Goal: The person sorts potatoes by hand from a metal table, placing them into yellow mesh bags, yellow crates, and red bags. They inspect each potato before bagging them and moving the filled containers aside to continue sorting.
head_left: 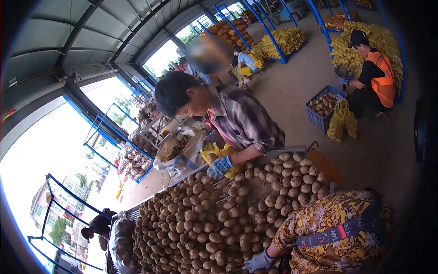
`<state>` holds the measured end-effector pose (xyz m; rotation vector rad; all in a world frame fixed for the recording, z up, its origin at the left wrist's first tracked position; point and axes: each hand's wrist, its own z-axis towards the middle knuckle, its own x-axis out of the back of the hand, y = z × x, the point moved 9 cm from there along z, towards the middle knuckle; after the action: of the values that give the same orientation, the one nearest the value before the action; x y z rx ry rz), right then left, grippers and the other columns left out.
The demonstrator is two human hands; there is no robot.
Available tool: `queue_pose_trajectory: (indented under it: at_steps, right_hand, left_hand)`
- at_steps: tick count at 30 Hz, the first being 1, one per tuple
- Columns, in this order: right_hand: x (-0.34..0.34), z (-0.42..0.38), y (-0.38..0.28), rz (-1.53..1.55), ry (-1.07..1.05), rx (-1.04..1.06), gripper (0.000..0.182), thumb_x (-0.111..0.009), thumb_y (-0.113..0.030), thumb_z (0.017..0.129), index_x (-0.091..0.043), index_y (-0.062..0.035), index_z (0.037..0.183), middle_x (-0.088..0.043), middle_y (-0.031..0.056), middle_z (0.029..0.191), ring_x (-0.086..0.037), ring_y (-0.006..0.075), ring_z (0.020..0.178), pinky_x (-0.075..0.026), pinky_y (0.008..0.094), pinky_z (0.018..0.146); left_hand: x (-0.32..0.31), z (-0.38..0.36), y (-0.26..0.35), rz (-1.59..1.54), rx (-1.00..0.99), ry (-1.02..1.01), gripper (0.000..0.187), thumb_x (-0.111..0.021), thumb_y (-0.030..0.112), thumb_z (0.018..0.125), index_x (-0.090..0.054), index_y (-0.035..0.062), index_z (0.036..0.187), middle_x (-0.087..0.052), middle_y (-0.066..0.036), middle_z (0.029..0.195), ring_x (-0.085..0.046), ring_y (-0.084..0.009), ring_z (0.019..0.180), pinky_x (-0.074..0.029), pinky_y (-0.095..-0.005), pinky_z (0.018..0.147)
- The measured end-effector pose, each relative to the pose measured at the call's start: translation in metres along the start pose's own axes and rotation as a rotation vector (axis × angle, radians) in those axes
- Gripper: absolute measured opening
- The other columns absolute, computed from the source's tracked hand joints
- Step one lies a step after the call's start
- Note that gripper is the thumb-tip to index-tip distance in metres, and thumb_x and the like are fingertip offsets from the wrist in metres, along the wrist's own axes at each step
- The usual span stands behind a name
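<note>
Neither my left hand nor my right hand shows. Potatoes (194,214) cover a large sorting table in front of me. Across it, a co-worker in a plaid shirt (242,114) bends over a yellow mesh bag (212,153), with blue patterned gloves at the bag and table edge. At the lower right, someone in a yellow floral top (328,237) leans in, and that person's grey-gloved hand (259,261) rests at the potatoes. I take this hand to be a co-worker's.
A large white sack (175,148) of potatoes stands beyond the table. To the right, a worker in an orange vest (382,77) crouches by a blue crate (319,119) and filled yellow bags (342,121). An orange panel (325,166) adjoins the table's right edge.
</note>
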<state>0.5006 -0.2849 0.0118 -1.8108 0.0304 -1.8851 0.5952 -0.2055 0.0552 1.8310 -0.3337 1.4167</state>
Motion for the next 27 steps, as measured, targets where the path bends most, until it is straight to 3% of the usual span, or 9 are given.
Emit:
queue_pose_trajectory:
  at_steps: [11, 12, 13, 15, 19, 20, 23, 24, 27]
  right_hand:
    - [0.008, 0.020, -0.020, 0.081, -0.071, -0.023, 0.054, -0.077, -0.024, 0.070, -0.061, -0.0092, 0.120, -0.041, 0.0205, 0.147, -0.047, 0.0389, 0.130, -0.057, 0.0482, 0.091]
    - [0.016, 0.019, -0.021, 0.125, -0.049, -0.009, 0.055, -0.078, -0.024, 0.069, -0.062, -0.0111, 0.120, -0.041, 0.0196, 0.147, -0.049, 0.0392, 0.129, -0.057, 0.0486, 0.091]
    - [0.022, 0.015, -0.021, 0.091, 0.010, 0.030, 0.057, -0.079, -0.027, 0.066, -0.064, -0.0130, 0.119, -0.046, 0.0181, 0.140, -0.051, 0.0386, 0.125, -0.057, 0.0492, 0.089]
    - [0.041, 0.008, -0.021, 0.191, 0.024, -0.045, 0.058, -0.079, -0.027, 0.067, -0.064, -0.0151, 0.120, -0.046, 0.0166, 0.144, -0.053, 0.0390, 0.125, -0.055, 0.0486, 0.094]
    - [0.077, -0.009, -0.023, 0.609, 0.165, -0.200, 0.071, -0.089, -0.030, 0.068, -0.059, -0.0128, 0.130, -0.046, 0.0167, 0.146, -0.050, 0.0367, 0.132, -0.045, 0.0423, 0.109]
    - [0.055, -0.011, -0.018, 0.643, 0.169, -0.172, 0.078, -0.090, -0.033, 0.072, -0.055, -0.0071, 0.136, -0.048, 0.0148, 0.146, -0.050, 0.0305, 0.135, -0.041, 0.0386, 0.113]
    - [0.042, -0.021, -0.065, 1.528, -0.293, -0.446, 0.069, -0.079, -0.041, 0.087, -0.052, -0.0029, 0.138, -0.059, 0.0069, 0.130, -0.053, 0.0163, 0.123, -0.043, 0.0328, 0.105]
    - [0.032, -0.021, -0.078, 1.538, -0.341, -0.445, 0.069, -0.079, -0.041, 0.087, -0.052, -0.0029, 0.138, -0.059, 0.0069, 0.130, -0.053, 0.0163, 0.123, -0.043, 0.0328, 0.105]
    - [0.012, -0.027, -0.139, 1.685, -0.671, -0.409, 0.064, -0.076, -0.040, 0.092, -0.052, -0.0038, 0.138, -0.061, 0.0047, 0.122, -0.057, 0.0134, 0.111, -0.047, 0.0285, 0.096]
  left_hand:
    - [-0.022, -0.017, -0.041, -0.395, 0.084, -0.117, 0.049, -0.075, 0.023, 0.091, -0.058, 0.0041, 0.133, -0.070, -0.020, 0.114, -0.068, -0.0271, 0.101, -0.056, -0.0383, 0.087]
    - [-0.020, -0.020, -0.038, -0.020, 0.222, -0.013, 0.062, -0.077, 0.046, 0.079, -0.059, 0.0070, 0.123, -0.070, -0.022, 0.107, -0.067, -0.0416, 0.103, -0.055, -0.0522, 0.085]
    - [-0.021, -0.021, -0.040, -0.059, 0.133, -0.049, 0.071, -0.082, 0.034, 0.077, -0.054, 0.0039, 0.135, -0.067, -0.022, 0.120, -0.067, -0.0396, 0.110, -0.055, -0.0459, 0.092]
    - [-0.019, -0.041, -0.048, -0.340, 0.168, 0.066, 0.066, -0.078, 0.019, 0.083, -0.049, 0.0033, 0.140, -0.067, -0.019, 0.122, -0.069, -0.0289, 0.110, -0.056, -0.0390, 0.091]
    - [0.039, -0.112, -0.014, -0.648, 0.256, 0.369, 0.063, -0.077, 0.015, 0.086, -0.049, 0.0052, 0.141, -0.063, -0.014, 0.123, -0.065, -0.0193, 0.108, -0.055, -0.0335, 0.089]
    - [0.017, -0.135, -0.024, -1.101, 0.354, 0.363, 0.065, -0.075, 0.013, 0.087, -0.046, 0.0030, 0.144, -0.061, -0.012, 0.124, -0.063, -0.0184, 0.108, -0.055, -0.0333, 0.087]
    - [-0.005, -0.203, -0.011, -1.510, 0.470, 0.326, 0.067, -0.074, 0.024, 0.088, -0.046, 0.0029, 0.144, -0.061, -0.010, 0.121, -0.063, -0.0163, 0.097, -0.055, -0.0296, 0.078]
    - [-0.006, -0.223, 0.001, -1.612, 0.530, 0.244, 0.073, -0.075, 0.032, 0.087, -0.045, 0.0025, 0.146, -0.058, -0.008, 0.128, -0.060, -0.0171, 0.109, -0.053, -0.0314, 0.092]
    - [-0.041, -0.287, -0.007, -1.767, 0.625, 0.362, 0.071, -0.075, 0.033, 0.088, -0.045, 0.0037, 0.146, -0.059, -0.008, 0.127, -0.063, -0.0184, 0.105, -0.055, -0.0302, 0.088]
